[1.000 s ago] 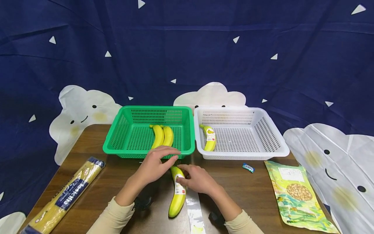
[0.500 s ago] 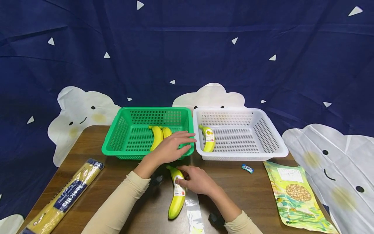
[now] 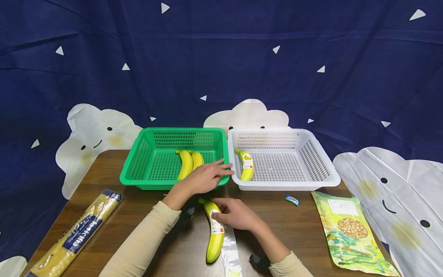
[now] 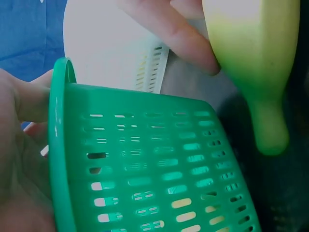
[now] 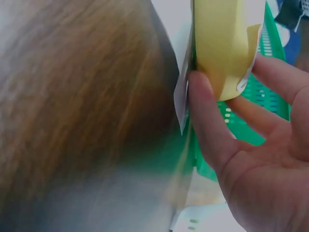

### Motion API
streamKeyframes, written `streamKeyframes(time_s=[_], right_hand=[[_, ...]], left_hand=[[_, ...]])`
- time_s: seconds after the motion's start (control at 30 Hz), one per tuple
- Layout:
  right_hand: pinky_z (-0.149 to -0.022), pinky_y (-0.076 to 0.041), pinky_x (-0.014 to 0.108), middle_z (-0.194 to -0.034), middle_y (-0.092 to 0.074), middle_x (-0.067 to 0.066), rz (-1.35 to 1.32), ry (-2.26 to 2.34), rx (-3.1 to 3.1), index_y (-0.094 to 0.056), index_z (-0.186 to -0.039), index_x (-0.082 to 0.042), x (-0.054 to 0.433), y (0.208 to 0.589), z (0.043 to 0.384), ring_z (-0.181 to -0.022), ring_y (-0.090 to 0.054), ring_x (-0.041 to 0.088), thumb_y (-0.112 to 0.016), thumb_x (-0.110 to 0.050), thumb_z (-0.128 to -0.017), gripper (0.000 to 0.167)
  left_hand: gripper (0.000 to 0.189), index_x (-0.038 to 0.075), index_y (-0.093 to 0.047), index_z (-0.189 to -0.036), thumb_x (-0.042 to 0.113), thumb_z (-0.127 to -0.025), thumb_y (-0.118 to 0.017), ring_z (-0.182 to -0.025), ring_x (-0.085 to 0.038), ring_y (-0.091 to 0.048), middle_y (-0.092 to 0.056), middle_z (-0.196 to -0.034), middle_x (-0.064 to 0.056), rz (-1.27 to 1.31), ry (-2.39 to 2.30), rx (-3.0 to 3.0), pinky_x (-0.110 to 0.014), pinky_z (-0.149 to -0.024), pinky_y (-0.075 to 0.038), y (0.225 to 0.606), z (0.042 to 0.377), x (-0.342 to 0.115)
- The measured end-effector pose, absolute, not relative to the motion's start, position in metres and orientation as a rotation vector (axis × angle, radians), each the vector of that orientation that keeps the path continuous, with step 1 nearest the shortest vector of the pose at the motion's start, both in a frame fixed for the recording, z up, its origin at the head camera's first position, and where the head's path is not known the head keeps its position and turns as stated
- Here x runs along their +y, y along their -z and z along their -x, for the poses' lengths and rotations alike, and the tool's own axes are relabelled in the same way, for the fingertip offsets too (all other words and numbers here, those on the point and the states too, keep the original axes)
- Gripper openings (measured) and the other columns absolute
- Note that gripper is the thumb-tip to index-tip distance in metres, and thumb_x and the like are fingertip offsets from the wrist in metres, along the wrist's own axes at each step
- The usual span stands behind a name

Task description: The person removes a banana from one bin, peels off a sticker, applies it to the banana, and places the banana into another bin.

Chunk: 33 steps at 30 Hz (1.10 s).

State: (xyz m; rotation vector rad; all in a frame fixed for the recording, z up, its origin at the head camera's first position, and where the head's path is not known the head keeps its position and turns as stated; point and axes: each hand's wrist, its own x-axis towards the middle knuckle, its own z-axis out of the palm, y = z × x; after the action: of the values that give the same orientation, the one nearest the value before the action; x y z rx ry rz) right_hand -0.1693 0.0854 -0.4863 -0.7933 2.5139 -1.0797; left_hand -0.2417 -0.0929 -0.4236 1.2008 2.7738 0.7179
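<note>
"On the worktop [image 3: 301, 231], before the green basket [image 3: 152, 182], what did your right hand [image 3: 239, 214] hold?"
"You pinched a banana [image 3: 216, 243]; your left hand [image 3: 204, 179], fingers outstretched, overhung that basket's corner"

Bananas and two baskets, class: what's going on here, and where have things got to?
Someone's right hand holds a labelled banana in front of the baskets. The left hand is at the near right corner of the green basket, with no banana in its fingers. Two bananas lie in the green basket, and one more banana lies in the white basket.
</note>
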Motion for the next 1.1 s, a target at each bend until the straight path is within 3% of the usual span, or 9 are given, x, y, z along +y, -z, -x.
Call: streamKeyframes(time_s=[0.43, 0.7, 0.87, 1.1], right_hand=[[-0.06, -0.054, 0.031, -0.087, -0.066, 0.001, 0.657, 1.367, 2.349, -0.062, -0.13, -0.017, 0.092, 0.486, 0.167, -0.072, -0.065, 0.015, -0.072, -0.022, -0.085, 0.046], [-0.065, -0.053, 0.038, -0.097, -0.065, 0.005, 0.581, 1.371, 2.285, -0.062, -0.13, -0.02, 0.102, 0.467, 0.16, -0.075, -0.066, 0.018, -0.071, -0.025, -0.085, 0.046], [-0.065, -0.053, 0.035, -0.097, -0.066, 0.004, 0.606, 1.301, 2.303, -0.061, -0.13, -0.019, 0.115, 0.454, 0.156, -0.076, -0.066, 0.017, -0.071, -0.025, -0.085, 0.047], [-0.069, -0.053, 0.033, -0.101, -0.066, -0.001, 0.689, 1.219, 2.357, -0.059, -0.132, -0.022, 0.141, 0.433, 0.154, -0.082, -0.066, 0.017, -0.07, -0.027, -0.087, 0.047]], left_hand=[[0.047, 0.024, -0.057, -0.136, 0.004, -0.096, -0.045, -0.142, -0.019, -0.023, -0.041, -0.147, 0.01, -1.201, -0.764, 2.753, -0.042, -0.11, -0.027, 0.427, 0.243, -0.094], [0.045, 0.024, -0.056, -0.137, 0.005, -0.097, -0.045, -0.142, -0.019, -0.021, -0.04, -0.147, 0.009, -1.184, -0.776, 2.742, -0.042, -0.111, -0.025, 0.426, 0.242, -0.095], [0.044, 0.025, -0.056, -0.136, 0.006, -0.098, -0.045, -0.142, -0.02, -0.022, -0.04, -0.147, 0.01, -1.175, -0.764, 2.748, -0.041, -0.111, -0.025, 0.426, 0.242, -0.096], [0.036, 0.027, -0.056, -0.136, 0.027, -0.101, -0.049, -0.142, -0.018, -0.021, -0.04, -0.148, 0.01, -1.202, -0.702, 2.785, -0.042, -0.11, -0.026, 0.428, 0.241, -0.093]])
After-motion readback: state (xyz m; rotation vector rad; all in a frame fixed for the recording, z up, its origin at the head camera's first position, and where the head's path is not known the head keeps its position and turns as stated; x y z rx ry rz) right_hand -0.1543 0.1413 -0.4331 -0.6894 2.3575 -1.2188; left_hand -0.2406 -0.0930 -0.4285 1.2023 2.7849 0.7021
